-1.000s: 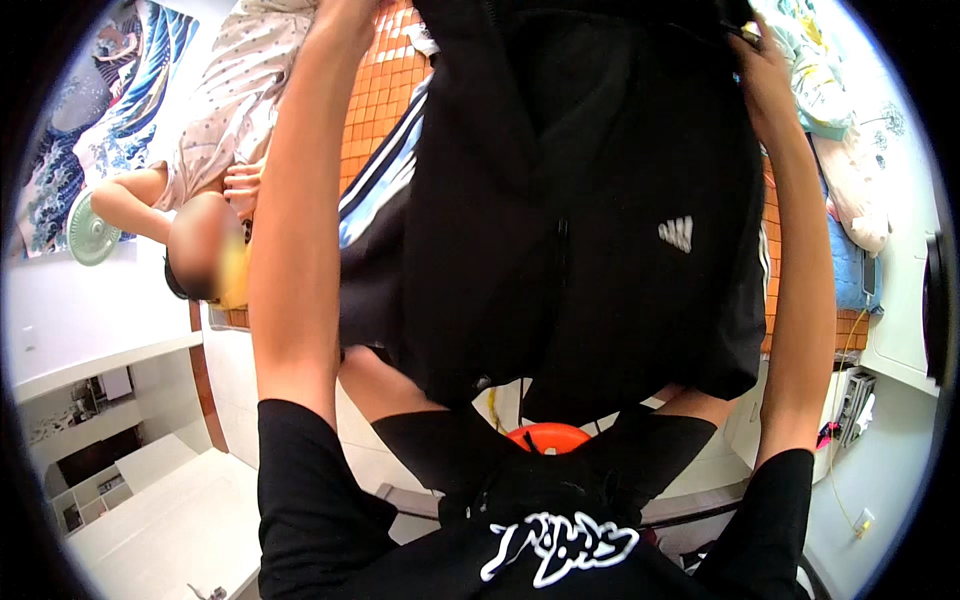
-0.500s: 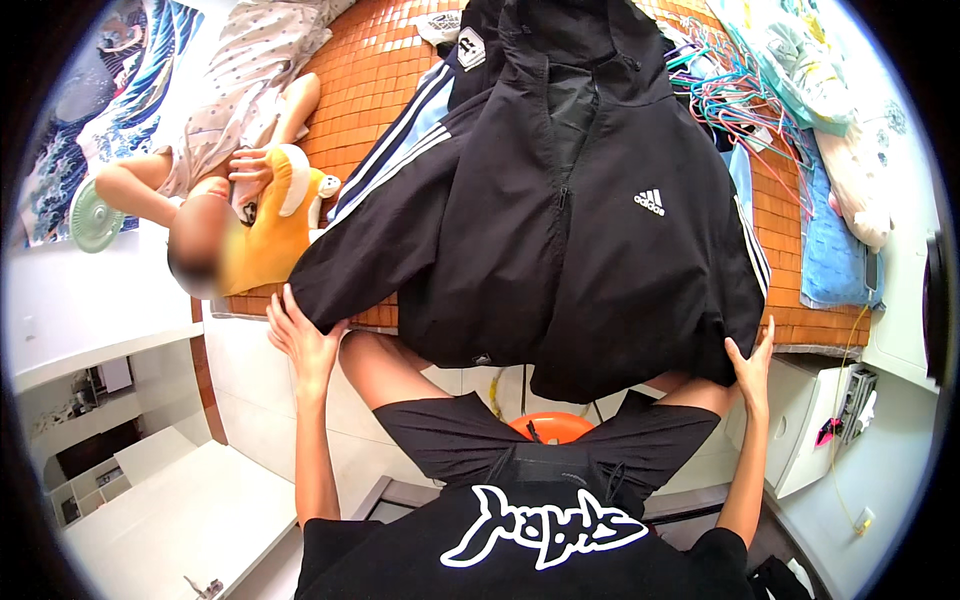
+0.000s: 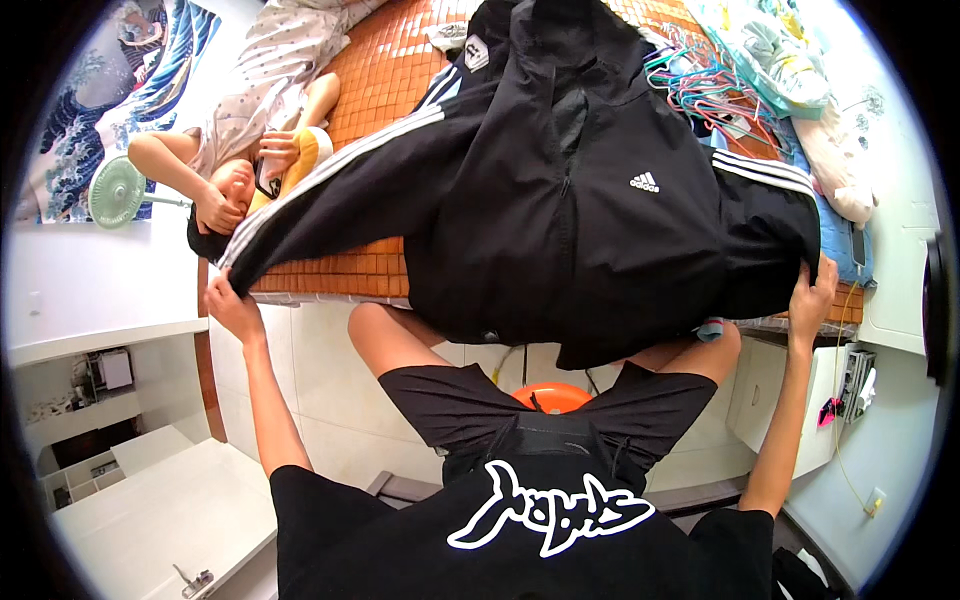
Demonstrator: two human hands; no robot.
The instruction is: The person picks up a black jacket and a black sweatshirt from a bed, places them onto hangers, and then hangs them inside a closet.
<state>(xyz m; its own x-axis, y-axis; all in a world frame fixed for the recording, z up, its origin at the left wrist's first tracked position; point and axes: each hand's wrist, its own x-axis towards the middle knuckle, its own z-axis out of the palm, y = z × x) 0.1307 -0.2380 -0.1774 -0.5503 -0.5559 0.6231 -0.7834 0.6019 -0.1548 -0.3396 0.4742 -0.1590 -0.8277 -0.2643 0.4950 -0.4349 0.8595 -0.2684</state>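
A black hooded jacket [image 3: 560, 230] with white sleeve stripes and a small white chest mark lies front-up on a bed covered by an orange-brown woven mat [image 3: 390, 80]. Both sleeves are stretched out sideways. My left hand [image 3: 228, 303] grips the cuff of the left sleeve at the bed's near edge. On the other side, my right hand [image 3: 810, 298] holds the end of the right sleeve. The jacket's hem hangs over the bed edge above my bare knees.
Another person [image 3: 250, 150] lies on the bed's left part, holding a yellow thing. A pale green fan [image 3: 117, 192] stands beside them. Tangled coloured hangers [image 3: 700, 80] and light bedding [image 3: 780, 50] lie at the far right. An orange stool [image 3: 550, 397] shows between my legs.
The jacket, held up in front of me a second ago, now lies on the bed. My hands have pulled its two sleeves outward to the left and right.
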